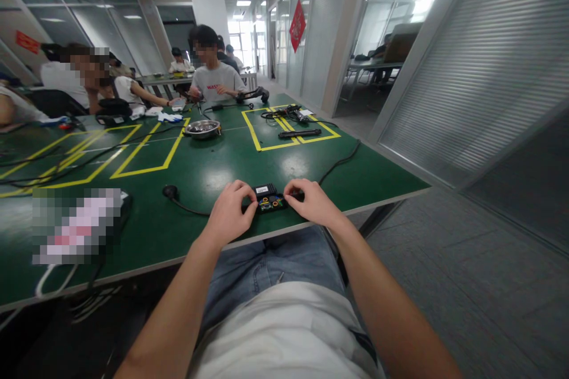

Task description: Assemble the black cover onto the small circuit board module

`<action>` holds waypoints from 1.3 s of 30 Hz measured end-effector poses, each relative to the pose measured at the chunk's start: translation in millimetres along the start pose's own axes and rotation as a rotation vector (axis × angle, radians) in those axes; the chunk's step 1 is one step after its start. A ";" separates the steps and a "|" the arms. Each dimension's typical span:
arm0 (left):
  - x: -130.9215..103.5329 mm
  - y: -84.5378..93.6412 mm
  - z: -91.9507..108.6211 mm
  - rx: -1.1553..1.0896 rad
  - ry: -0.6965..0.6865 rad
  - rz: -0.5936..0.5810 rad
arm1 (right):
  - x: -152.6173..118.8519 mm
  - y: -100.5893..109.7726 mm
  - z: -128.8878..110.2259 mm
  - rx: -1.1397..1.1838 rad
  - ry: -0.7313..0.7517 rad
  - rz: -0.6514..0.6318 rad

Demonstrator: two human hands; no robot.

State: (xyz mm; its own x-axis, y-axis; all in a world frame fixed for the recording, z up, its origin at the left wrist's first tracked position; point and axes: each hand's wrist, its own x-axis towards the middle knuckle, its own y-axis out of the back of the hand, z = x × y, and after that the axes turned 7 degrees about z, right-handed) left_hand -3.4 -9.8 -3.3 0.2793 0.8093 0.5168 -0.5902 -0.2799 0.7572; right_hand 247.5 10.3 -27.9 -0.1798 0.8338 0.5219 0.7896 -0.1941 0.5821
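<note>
A small black device (pixel 272 204) lies opened near the table's front edge, with a circuit board and yellow ring-shaped parts showing. Just behind it is a black ribbed cover (pixel 265 190) with a white label. My left hand (pixel 233 211) pinches at the device's left end, where a black cable with a plug (pixel 170 191) runs in. At the right end, my right hand (pixel 310 200) has thumb and fingers closed around the other black cable (pixel 340 161), close to where it meets the device.
A metal bowl (pixel 203 129) stands further back on the green table (pixel 213 160). Black cables and a black bar (pixel 299 134) lie within yellow tape at the back right. A blurred, pixelated item (pixel 82 225) is at the left. A person (pixel 217 80) sits across.
</note>
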 end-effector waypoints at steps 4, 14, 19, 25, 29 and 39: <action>4.1 -7.4 -5.8 0.012 0.055 -0.005 | 0.4 0.1 0.7 -0.013 -0.011 -0.005; 9.5 -6.1 -12.9 0.058 0.287 0.058 | -1.8 1.5 -0.7 -0.018 -0.028 -0.009; 5.2 -3.2 -9.5 -0.047 0.163 0.116 | -1.8 -0.7 2.0 0.089 -0.042 0.001; -1.8 -3.5 -7.4 -0.138 -0.132 -0.018 | -2.0 -4.0 5.7 0.155 -0.039 0.034; -1.8 -4.9 -8.5 -0.130 -0.119 -0.052 | -2.6 -3.4 5.4 0.150 -0.030 0.027; 3.0 -3.0 0.4 -0.166 0.090 0.022 | -2.3 -2.6 4.8 0.125 -0.038 0.020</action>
State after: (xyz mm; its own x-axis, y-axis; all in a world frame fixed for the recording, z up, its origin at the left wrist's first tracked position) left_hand -0.5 -6.7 -3.9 0.2001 0.8490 0.4890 -0.7142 -0.2153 0.6660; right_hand 248.7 11.4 -33.6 -0.1427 0.8498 0.5075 0.8601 -0.1473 0.4885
